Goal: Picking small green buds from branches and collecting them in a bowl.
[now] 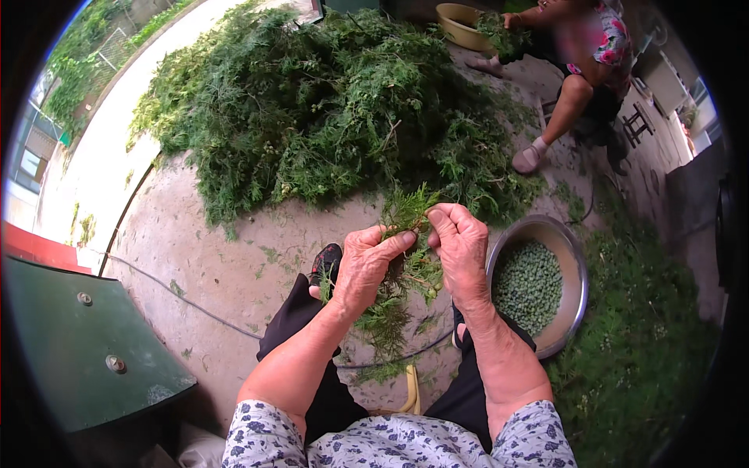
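Between my knees, an evergreen sprig (407,209) with scale-like green leaves is held up over the concrete floor. My left hand (363,265) is closed round it, the thumb pressing on the twig, and fronds hang down below the fingers. Thumb and fingertips of my right hand (462,253) are pinched together at the sprig's upper right side; whether they also hold a small cone is hidden. Just right of that hand stands a metal basin (580,300) partly filled with small round green cones (529,287).
A large heap of cut evergreen branches (312,117) lies ahead. Strewn greenery (624,351) covers the floor at right. Another person (581,70) sits at the far right beside a yellow basin (462,31). A cable (187,300) crosses the floor; a green metal panel (86,343) stands at left.
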The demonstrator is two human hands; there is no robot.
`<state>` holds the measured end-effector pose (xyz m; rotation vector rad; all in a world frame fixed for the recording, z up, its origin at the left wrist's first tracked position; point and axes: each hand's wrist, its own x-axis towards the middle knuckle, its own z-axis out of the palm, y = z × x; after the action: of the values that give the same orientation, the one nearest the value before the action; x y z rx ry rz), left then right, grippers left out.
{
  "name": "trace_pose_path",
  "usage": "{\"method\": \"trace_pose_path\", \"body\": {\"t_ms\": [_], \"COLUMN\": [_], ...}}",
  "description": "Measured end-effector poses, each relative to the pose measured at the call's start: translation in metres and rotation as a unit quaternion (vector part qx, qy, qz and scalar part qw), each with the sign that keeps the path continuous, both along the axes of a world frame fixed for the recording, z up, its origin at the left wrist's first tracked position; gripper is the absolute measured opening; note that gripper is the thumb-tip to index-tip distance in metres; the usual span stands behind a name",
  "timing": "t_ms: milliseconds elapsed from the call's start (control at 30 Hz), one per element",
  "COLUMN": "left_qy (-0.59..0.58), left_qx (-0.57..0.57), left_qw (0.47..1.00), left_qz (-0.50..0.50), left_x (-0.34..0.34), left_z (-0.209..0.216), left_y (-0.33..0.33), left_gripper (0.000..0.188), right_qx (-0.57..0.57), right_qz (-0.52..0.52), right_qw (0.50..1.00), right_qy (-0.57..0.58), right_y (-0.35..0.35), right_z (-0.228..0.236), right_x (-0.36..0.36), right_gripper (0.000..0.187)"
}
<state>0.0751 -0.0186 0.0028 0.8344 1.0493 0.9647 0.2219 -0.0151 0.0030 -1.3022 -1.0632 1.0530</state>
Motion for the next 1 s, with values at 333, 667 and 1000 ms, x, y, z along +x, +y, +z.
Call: {"method": "trace_pose_path", "body": {"t_ms": [333,667,1000], "left_qy": [-0.056,-0.041,-0.068], "left_qx": [-0.002,-0.010,-0.026], "left_qw": [0.997,0.999,0.997], "left_qz": [0.049,0.009,0.035], "left_x": [-0.003,0.000,-0.005], "left_z": [-0.002,0.000,0.003], "left_y": [0.002,-0.001,-0.005], "left_gripper": [0.014,0.015,0.014], "right_qx": [-0.095,-0.027,-0.029], "right_qz": [0.051,-0.007,-0.054], "right_qw": [0.934,0.999,0.990], "right_qy": [0.342,-0.033,0.130], "right_y": [0.008,0.001,0.018], "right_z": [0.004,0.015,0.005], "right_x": [0.021,0.001,0.030], "right_gripper": [0.013,0.004,0.008]}}
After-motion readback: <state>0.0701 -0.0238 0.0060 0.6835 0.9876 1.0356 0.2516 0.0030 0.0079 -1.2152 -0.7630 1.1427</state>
